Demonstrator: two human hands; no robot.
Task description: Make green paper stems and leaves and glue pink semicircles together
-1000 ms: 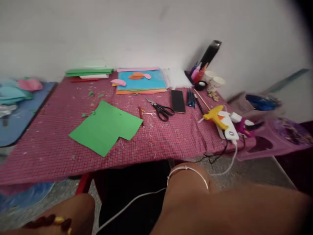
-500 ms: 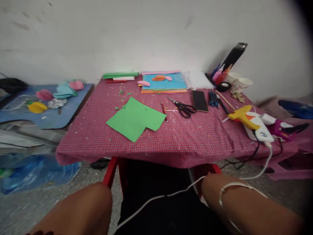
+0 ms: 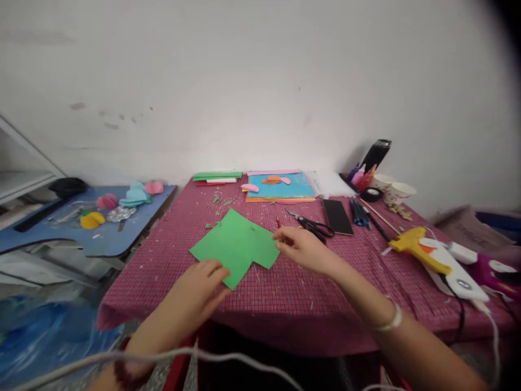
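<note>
Unlike half a second earlier, both hands reach over the near edge of the table (image 3: 158, 288) to one green sheet (image 3: 232, 244), lying left of the middle. The left hand (image 3: 203, 285) is at its near corner, the right hand (image 3: 299, 247) at its right one, fingers bent; whether either grips cannot be told. The sheet is plain, notched on its near-right side. One pair of scissors (image 3: 321, 229) lies beyond the right hand; two paper cups (image 3: 401, 191) stand by the table's right edge.

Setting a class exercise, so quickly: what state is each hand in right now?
Left hand: at the near corner of the green paper; grip cannot be told.
Right hand: partly curled at the paper's right corner; grip cannot be told.
</note>
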